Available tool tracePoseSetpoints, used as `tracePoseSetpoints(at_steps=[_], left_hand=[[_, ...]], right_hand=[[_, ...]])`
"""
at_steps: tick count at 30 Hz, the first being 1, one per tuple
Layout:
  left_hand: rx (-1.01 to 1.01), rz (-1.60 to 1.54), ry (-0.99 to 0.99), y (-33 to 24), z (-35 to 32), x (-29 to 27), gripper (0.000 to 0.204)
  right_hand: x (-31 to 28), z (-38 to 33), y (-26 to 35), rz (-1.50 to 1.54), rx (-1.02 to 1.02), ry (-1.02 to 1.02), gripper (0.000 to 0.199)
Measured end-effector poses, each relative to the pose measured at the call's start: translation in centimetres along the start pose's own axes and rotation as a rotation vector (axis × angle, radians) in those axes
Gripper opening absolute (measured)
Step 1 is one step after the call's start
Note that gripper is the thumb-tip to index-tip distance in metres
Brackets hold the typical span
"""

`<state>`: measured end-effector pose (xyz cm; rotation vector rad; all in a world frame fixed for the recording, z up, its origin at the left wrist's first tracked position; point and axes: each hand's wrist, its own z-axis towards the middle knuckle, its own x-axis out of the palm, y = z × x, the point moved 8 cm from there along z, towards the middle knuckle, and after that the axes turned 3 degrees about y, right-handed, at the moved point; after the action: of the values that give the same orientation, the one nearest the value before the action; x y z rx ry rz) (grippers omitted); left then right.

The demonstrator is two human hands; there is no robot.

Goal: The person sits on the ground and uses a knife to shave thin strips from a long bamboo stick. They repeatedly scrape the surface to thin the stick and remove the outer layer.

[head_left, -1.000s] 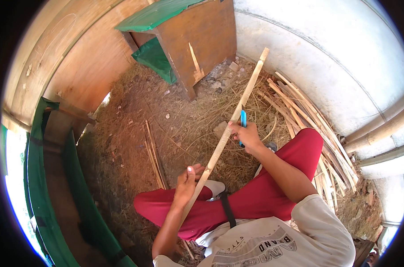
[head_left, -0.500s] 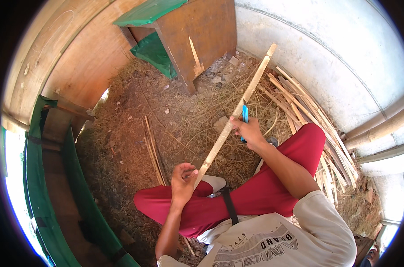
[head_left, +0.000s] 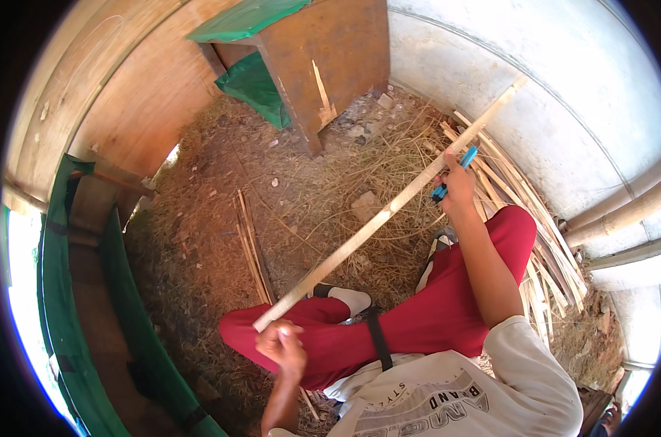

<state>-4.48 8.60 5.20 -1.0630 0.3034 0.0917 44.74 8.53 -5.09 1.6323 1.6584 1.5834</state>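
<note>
1. Lettering, dark and printed, is borne by the pale shirt at the bottom of the frame.
2. Red trousers are seen just above, lower centre.
3. Left hand, lower left of centre: its fingers are curled just beside the lower end of the wooden strip; whether the end is gripped cannot be told.
4. Right hand, right of centre: the wooden strip, slanted up toward the upper right, is pinched by its fingers, and a blue cutter is held alongside.
5. Strip pile is laid on the ground at right.
6. Brown cabinet is placed at upper centre.
</note>
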Motion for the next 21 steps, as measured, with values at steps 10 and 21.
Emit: tracePoseSetpoints(at_steps=[10, 21], left_hand=[[-0.598, -0.377, 0.498, 7.7, 0.3, 17.6, 0.059], [-0.567, -0.877, -0.199, 6.4, 10.5, 22.7, 0.025]], right_hand=[[1.6, -2.2, -3.5, -0.036, 0.188, 0.119, 0.032], [6.4, -6.9, -7.0, -0.101, 0.372, 0.448, 0.037]])
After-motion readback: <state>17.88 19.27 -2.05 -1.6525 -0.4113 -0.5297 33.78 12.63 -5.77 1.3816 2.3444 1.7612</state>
